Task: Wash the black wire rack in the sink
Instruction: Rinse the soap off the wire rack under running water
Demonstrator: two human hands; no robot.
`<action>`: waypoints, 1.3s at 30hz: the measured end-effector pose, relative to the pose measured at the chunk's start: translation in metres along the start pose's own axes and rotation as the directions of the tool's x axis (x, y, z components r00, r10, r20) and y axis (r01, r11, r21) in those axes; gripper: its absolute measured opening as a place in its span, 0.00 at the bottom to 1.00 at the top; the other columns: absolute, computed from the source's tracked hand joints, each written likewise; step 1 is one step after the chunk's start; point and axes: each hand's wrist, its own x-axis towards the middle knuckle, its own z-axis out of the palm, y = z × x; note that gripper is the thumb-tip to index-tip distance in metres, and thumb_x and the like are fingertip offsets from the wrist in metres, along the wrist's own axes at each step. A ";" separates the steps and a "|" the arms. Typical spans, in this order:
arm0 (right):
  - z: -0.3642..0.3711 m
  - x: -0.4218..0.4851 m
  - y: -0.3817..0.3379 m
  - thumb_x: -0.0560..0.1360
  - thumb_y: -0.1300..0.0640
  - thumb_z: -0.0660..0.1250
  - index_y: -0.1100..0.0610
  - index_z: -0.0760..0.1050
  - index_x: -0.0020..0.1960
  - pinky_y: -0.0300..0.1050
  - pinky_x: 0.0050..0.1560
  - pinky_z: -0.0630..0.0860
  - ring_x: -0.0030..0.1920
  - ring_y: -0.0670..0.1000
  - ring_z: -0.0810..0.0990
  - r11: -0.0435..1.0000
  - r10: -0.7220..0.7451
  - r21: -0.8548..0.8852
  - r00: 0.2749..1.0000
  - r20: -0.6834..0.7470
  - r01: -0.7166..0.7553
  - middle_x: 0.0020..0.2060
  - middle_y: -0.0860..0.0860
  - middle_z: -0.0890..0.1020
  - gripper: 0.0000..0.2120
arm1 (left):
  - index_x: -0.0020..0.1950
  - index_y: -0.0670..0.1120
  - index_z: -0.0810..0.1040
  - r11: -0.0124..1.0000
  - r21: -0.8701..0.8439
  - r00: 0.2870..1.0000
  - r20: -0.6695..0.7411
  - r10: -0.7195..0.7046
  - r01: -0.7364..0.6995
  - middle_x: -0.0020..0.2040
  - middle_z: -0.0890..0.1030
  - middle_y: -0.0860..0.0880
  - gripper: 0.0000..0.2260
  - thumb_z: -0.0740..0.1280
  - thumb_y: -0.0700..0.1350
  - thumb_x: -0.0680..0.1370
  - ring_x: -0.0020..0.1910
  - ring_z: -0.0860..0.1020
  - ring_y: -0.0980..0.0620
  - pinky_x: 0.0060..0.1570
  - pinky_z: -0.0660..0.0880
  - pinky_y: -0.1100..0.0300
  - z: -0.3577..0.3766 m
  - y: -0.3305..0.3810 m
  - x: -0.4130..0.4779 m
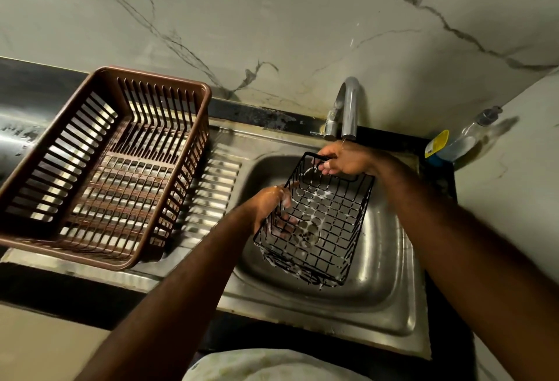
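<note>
The black wire rack (pixel 329 229), a basket-shaped grid streaked with white suds, hangs tilted over the steel sink (pixel 381 299). My right hand (pixel 344 160) grips its far top rim just under the tap. My left hand (pixel 272 205), soapy, grips the rack's left side wall, with fingers showing through the wires inside. The sink drain is seen through the rack's mesh.
A chrome tap (pixel 349 108) stands behind the sink. A brown plastic dish basket (pixel 102 169) sits on the ribbed drainboard (pixel 211 196) at left. A soap dispenser bottle (pixel 472 135) and a yellow-topped item (pixel 435 144) stand at the back right. Marble wall behind.
</note>
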 end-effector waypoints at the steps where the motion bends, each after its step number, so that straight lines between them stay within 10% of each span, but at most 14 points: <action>1: -0.001 -0.003 -0.001 0.80 0.66 0.64 0.59 0.78 0.62 0.45 0.58 0.79 0.54 0.49 0.82 0.999 0.000 0.035 1.000 0.026 -0.001 0.54 0.55 0.82 0.12 | 0.68 0.49 0.74 1.000 0.020 1.000 -0.002 0.016 -0.016 0.51 0.79 0.42 0.22 0.55 0.35 0.77 0.63 0.78 0.30 0.59 0.77 0.35 0.000 -0.001 0.000; 9: 0.009 0.003 0.002 0.81 0.61 0.64 0.55 0.81 0.57 0.55 0.56 0.81 0.53 0.53 0.85 0.995 0.086 -0.055 0.996 0.021 -0.085 0.51 0.54 0.85 0.08 | 0.54 0.43 0.74 0.983 0.133 0.988 -0.067 0.137 -0.128 0.53 0.75 0.41 0.08 0.56 0.37 0.83 0.47 0.79 0.43 0.36 0.77 0.53 0.004 0.005 -0.005; 14: 0.015 0.003 -0.009 0.74 0.60 0.75 0.61 0.82 0.49 0.51 0.47 0.84 0.40 0.50 0.87 0.972 0.108 -0.205 0.994 -0.027 -0.112 0.42 0.54 0.87 0.06 | 0.69 0.51 0.73 0.993 0.093 0.997 -0.016 0.081 -0.079 0.54 0.77 0.42 0.21 0.56 0.35 0.79 0.55 0.81 0.35 0.41 0.79 0.51 -0.001 0.003 -0.008; 20: 0.029 0.001 -0.030 0.62 0.33 0.78 0.53 0.75 0.38 0.43 0.36 0.77 0.36 0.50 0.80 0.672 0.074 -0.652 0.908 -0.413 -0.352 0.34 0.49 0.78 0.25 | 0.63 0.47 0.74 0.994 0.048 0.995 -0.022 0.102 -0.101 0.47 0.74 0.44 0.12 0.54 0.40 0.86 0.43 0.81 0.45 0.30 0.79 0.54 0.009 0.003 -0.009; 23: 0.023 0.007 -0.024 0.68 0.41 0.77 0.54 0.81 0.42 0.46 0.43 0.81 0.37 0.49 0.84 0.818 0.148 -0.504 0.948 -0.283 -0.278 0.34 0.48 0.84 0.16 | 0.54 0.44 0.74 0.986 0.120 0.993 -0.015 0.118 -0.115 0.46 0.74 0.44 0.10 0.53 0.40 0.86 0.41 0.81 0.47 0.30 0.79 0.58 0.006 0.004 -0.005; 27: 0.006 0.005 -0.007 0.76 0.58 0.71 0.59 0.83 0.49 0.51 0.52 0.79 0.45 0.50 0.83 0.973 0.142 -0.177 0.989 -0.040 -0.147 0.47 0.56 0.85 0.05 | 0.72 0.42 0.71 0.954 0.239 0.983 0.011 0.182 -0.180 0.47 0.74 0.46 0.16 0.54 0.36 0.85 0.42 0.77 0.50 0.38 0.78 0.61 0.001 0.004 0.000; 32: 0.002 -0.009 0.006 0.76 0.73 0.60 0.57 0.71 0.63 0.49 0.47 0.77 0.50 0.58 0.82 0.889 0.120 0.414 0.971 0.205 -0.197 0.57 0.66 0.82 0.20 | 0.73 0.44 0.72 0.927 0.315 0.979 0.066 0.191 -0.202 0.51 0.76 0.47 0.19 0.55 0.36 0.83 0.45 0.79 0.49 0.41 0.78 0.57 -0.006 0.004 0.004; 39: 0.004 -0.004 -0.014 0.77 0.71 0.65 0.62 0.82 0.52 0.52 0.46 0.84 0.43 0.53 0.85 0.988 0.091 -0.131 0.996 0.024 -0.087 0.44 0.56 0.85 0.10 | 0.63 0.46 0.72 0.915 0.356 0.979 0.134 0.152 -0.190 0.49 0.75 0.41 0.16 0.53 0.33 0.81 0.55 0.81 0.35 0.40 0.81 0.57 0.008 0.006 0.005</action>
